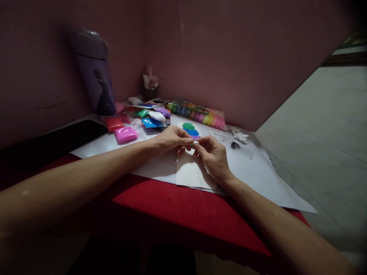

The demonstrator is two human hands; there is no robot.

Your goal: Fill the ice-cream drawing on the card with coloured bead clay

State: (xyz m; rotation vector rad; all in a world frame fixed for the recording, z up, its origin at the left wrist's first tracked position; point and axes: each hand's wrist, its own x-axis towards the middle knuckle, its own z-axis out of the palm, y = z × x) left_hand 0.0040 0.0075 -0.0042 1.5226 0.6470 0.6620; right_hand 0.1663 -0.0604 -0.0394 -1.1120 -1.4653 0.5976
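I watch from far through the head camera, and both hands meet above the white card [189,173]. The left hand [172,138] and the right hand [212,154] have their thumbs and forefingers brought narrow, holding between them one small white piece [196,143]. I think they pinch only with the tips because the piece is so little; its exact shape I cannot tell. The other fingers are bent, and how they press underneath is hidden from me.

The card lies near the table's front edge, probably so that both arms reach it easily. On its far part I see a green patch [188,126] and a blue patch [191,132]. The large white sheet [252,175] lies under it, perhaps to protect the red cloth [177,208]. The pink packet [126,134] and the red packet [114,124] lie to the left, apart from the card, which seems to leave the hands free space.
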